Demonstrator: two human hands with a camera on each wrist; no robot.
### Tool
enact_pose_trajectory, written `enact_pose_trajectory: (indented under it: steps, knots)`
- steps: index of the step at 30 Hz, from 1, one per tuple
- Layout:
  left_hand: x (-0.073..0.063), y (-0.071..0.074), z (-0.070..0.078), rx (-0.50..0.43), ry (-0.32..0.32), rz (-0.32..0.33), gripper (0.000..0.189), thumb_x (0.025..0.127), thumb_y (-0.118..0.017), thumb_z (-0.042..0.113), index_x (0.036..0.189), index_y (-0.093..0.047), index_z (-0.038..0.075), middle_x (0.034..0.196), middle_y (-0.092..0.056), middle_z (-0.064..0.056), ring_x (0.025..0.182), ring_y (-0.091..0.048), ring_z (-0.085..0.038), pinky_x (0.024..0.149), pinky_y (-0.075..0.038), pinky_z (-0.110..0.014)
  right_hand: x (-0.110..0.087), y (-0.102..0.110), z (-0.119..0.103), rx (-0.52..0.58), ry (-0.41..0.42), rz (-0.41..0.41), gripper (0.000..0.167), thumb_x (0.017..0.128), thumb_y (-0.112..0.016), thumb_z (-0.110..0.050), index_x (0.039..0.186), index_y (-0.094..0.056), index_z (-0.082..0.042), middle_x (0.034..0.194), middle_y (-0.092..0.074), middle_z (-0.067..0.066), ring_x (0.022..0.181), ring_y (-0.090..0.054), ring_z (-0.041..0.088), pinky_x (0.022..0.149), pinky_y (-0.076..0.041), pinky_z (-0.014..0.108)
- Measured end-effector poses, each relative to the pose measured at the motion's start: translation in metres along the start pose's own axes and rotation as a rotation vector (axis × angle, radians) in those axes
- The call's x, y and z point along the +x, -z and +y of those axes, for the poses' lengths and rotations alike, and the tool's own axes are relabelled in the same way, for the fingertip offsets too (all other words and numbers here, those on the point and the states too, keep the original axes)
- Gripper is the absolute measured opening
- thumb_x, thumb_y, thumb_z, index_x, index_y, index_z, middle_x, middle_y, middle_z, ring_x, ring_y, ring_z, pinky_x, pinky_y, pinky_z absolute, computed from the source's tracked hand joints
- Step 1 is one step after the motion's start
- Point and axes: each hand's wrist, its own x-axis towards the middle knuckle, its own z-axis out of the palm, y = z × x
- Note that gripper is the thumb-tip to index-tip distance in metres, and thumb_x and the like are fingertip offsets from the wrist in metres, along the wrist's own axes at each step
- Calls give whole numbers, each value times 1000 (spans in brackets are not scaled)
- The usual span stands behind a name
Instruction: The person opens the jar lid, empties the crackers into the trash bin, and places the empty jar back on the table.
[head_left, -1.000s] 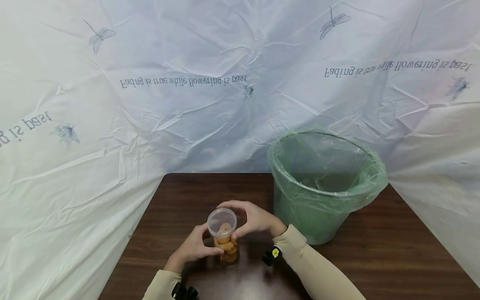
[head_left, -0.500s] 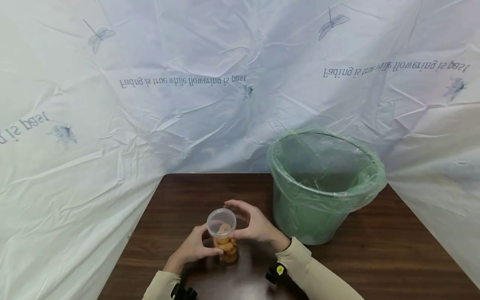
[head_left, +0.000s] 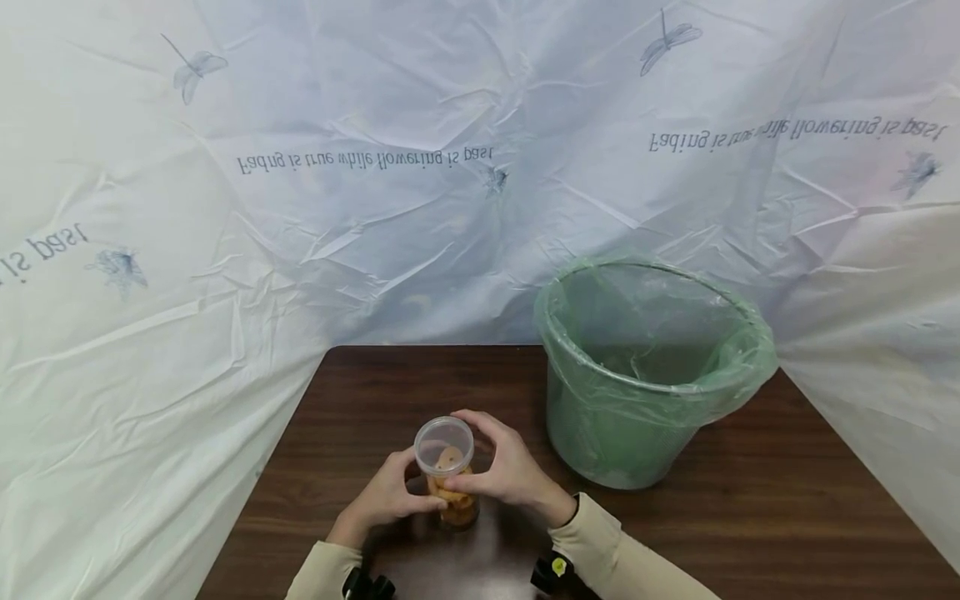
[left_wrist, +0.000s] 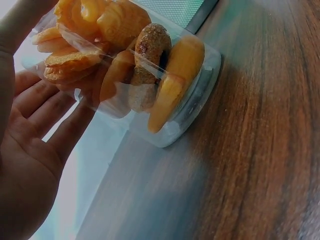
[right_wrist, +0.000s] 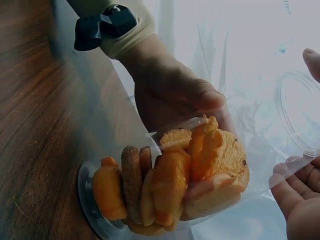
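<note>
A clear plastic jar [head_left: 459, 510] of golden-brown biscuits [left_wrist: 115, 55] stands upright on the table, with a see-through round lid [head_left: 444, 444] on top. My left hand [head_left: 393, 490] grips the jar's body from the left, thumb in front and fingers behind. My right hand [head_left: 513, 471] is around the top at the lid, thumb in front and fingers at the far rim. In the right wrist view, the fingertips of that right hand [right_wrist: 305, 200] touch the jar just by the lid. One piece near the jar's base, browner and speckled, shows in the left wrist view.
A green bucket [head_left: 615, 442] lined with a thin green plastic bag [head_left: 720, 392] stands to the right, beyond my right hand. The dark wooden table [head_left: 375, 383] ends at a back edge. White printed sheeting [head_left: 375, 225] hangs behind and at both sides.
My right hand drew its fingers back from the lid's far side, then its thumb moved left across the jar's front. My left hand and the jar have stayed in place.
</note>
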Motion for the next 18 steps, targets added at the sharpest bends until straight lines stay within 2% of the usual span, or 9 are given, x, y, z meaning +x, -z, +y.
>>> enact_pose_trajectory:
  steps: [12,18]
  knots:
    - [1,2,0,8,7,-8,62,78,-82,12,133,-54,11,124,-64,-10,112,-62,-14,91,-53,-32,2,-1,5,-3,54,13,71,77,-83,-16,138,-48,-5,130,-57,9,116,-59,27,98,-50,38]
    - [1,2,-2,7,-16,-8,65,76,-83,8,133,-52,8,125,-64,-12,113,-61,-12,91,-53,-31,1,-3,3,-12,31,20,71,76,-84,-15,137,-49,-8,129,-57,10,116,-58,29,100,-49,38]
